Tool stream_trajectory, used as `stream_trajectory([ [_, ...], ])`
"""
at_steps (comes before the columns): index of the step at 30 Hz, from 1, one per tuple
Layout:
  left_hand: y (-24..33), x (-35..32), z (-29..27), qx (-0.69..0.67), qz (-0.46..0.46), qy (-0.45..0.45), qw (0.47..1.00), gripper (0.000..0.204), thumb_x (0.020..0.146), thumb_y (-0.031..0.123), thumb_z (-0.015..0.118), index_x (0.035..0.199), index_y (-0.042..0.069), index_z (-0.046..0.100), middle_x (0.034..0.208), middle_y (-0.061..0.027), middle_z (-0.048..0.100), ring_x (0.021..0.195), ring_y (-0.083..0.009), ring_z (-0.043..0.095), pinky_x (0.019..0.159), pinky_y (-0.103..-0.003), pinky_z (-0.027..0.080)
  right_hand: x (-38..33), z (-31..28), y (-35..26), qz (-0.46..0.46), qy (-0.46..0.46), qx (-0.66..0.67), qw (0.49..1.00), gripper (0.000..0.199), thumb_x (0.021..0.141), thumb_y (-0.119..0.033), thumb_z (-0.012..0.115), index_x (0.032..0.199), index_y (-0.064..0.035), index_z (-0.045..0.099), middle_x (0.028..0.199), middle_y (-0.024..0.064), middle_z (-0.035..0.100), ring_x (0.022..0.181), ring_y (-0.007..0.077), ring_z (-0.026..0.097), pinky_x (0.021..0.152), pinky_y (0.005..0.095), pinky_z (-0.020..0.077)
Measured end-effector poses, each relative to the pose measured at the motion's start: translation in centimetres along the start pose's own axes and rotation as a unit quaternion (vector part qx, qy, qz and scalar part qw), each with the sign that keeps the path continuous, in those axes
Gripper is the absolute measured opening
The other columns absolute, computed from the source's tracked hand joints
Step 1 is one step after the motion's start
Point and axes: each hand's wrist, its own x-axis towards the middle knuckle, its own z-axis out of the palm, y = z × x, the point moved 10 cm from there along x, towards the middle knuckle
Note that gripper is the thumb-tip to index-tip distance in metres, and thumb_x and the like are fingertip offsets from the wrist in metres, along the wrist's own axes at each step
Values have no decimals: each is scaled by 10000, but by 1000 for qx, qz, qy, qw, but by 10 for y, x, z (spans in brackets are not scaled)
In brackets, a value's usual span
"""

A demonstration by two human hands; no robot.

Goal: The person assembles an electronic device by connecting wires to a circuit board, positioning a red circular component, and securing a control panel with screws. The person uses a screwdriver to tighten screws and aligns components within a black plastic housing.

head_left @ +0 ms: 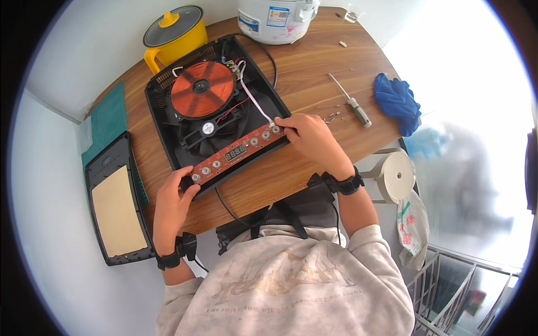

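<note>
An opened induction cooker base (162, 120) lies on the wooden table (314, 73), showing a copper coil (202, 88) and a black fan (208, 130). A long red control board (235, 152) with buttons and a small display sits along its near edge. My left hand (172, 203) grips the board's left end. My right hand (311, 137) pinches the board's right end, where white and red wires (253, 101) join it. Both wrists wear black straps.
The cooker's black top panel (115, 204) lies left on a green mat (109, 120). A yellow pot (175, 32) and a white rice cooker (274, 19) stand at the back. A screwdriver (352, 102), loose screws (333, 116) and a blue cloth (398, 102) lie right.
</note>
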Motion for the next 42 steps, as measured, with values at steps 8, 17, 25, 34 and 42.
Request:
stream_trajectory([
  [8, 1, -2, 0, 7, 1, 45, 999, 397, 905, 51, 718, 1293, 58, 638, 1151, -98, 720, 858, -206, 605, 790, -318, 502, 2, 2, 1, -59, -3, 32, 998, 271, 910, -61, 555, 1107, -1, 730, 878, 214, 688, 837, 417, 660, 762, 481, 527],
  [17, -11, -6, 2, -16, -41, 61, 997, 413, 906, 23, 708, 1310, 57, 633, 1195, -97, 717, 891, -192, 630, 835, -317, 515, -8, -66, 27, -34, 54, 134, 989, 324, 875, -26, 630, 1192, -15, 699, 939, 177, 710, 819, 340, 682, 750, 407, 548],
  [25, 4, -13, 1, 29, -108, 66, 992, 426, 909, 19, 699, 1329, 62, 643, 1182, -107, 719, 834, -172, 603, 784, -296, 509, -41, -92, 136, 112, 67, 5, 991, 209, 894, -48, 674, 1099, -13, 694, 861, 171, 721, 762, 333, 698, 716, 399, 544],
  [34, 13, -17, -2, 45, -18, 111, 993, 431, 915, 31, 691, 1343, 53, 635, 1180, -139, 712, 757, -200, 547, 736, -295, 491, -40, -83, 133, 69, 112, -74, 988, 127, 881, -70, 707, 994, -15, 683, 923, 191, 699, 850, 410, 671, 740, 466, 535],
  [42, 17, -20, -1, 31, -7, 115, 993, 429, 936, 50, 678, 1361, 59, 626, 1177, -166, 704, 869, -233, 609, 814, -309, 497, -36, -84, 138, 108, 84, -99, 986, 83, 868, -70, 691, 905, 2, 710, 836, 195, 711, 790, 395, 689, 724, 450, 549],
])
